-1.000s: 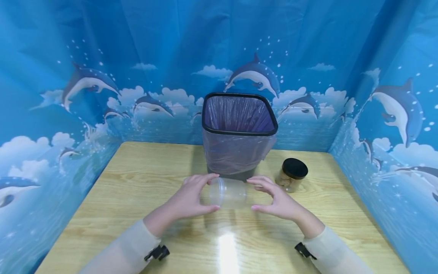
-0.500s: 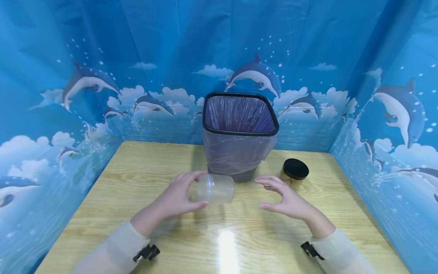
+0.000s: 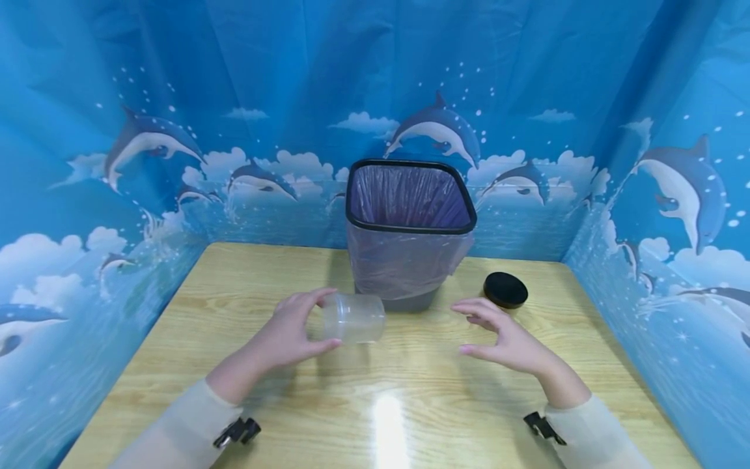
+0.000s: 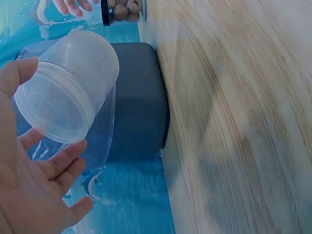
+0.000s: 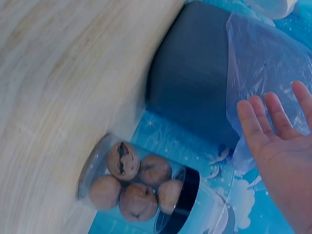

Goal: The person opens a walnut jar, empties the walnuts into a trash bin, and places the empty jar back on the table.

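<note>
My left hand (image 3: 284, 332) grips a clear plastic jar (image 3: 362, 318) by its threaded mouth end, thumb on one side and fingers on the other. The jar lies sideways above the table, its open mouth turned toward my palm; in the left wrist view nothing shows inside it. My right hand (image 3: 506, 339) holds nothing, its fingers spread and slightly bent. Just beyond it stands a second clear jar (image 5: 139, 187) with walnuts inside and a black lid (image 3: 505, 290); in the head view the right hand partly hides this jar.
A grey trash bin (image 3: 404, 264) with a black rim and a purple liner stands at the back middle of the wood-grain table (image 3: 263, 273). A blue dolphin-print curtain (image 3: 281, 85) surrounds the table at the back and both sides.
My left hand has carried the empty jar to the left and slightly back. My right hand has moved right, away from it and closer to the walnut jar.
</note>
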`<state>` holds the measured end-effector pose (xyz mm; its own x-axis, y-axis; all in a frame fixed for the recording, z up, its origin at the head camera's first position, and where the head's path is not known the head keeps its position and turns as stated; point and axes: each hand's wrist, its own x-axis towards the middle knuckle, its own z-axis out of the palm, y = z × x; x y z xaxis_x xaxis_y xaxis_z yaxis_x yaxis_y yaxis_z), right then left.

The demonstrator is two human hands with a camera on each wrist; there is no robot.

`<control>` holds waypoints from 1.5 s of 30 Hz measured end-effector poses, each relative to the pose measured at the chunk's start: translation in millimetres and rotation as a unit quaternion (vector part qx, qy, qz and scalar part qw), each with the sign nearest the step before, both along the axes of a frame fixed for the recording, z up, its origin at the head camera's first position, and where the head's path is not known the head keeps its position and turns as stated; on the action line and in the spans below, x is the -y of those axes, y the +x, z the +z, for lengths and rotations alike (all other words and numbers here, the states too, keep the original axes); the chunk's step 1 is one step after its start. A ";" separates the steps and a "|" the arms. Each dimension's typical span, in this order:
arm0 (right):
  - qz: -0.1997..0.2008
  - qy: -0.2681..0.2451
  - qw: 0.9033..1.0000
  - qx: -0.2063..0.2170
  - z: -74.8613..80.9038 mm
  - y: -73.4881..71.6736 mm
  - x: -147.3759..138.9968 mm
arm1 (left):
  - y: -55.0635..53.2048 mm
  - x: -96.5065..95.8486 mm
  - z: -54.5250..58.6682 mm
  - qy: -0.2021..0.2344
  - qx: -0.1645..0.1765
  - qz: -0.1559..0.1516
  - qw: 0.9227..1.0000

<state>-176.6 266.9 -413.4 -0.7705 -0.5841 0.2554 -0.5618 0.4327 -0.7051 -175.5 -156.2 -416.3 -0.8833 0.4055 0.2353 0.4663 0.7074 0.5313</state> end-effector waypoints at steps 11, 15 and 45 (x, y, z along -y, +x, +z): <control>-0.032 -0.001 0.999 -0.014 8.0 3.7 -16.5 | -2.3 16.8 -8.1 0.002 0.008 0.019 1.000; -0.028 -0.027 0.999 -0.004 9.8 4.4 -22.7 | -2.3 20.7 -8.3 0.008 0.014 0.025 1.000; -0.132 -0.036 0.990 -0.022 18.0 13.0 -68.8 | -29.0 40.9 -19.6 -0.052 0.016 0.076 0.996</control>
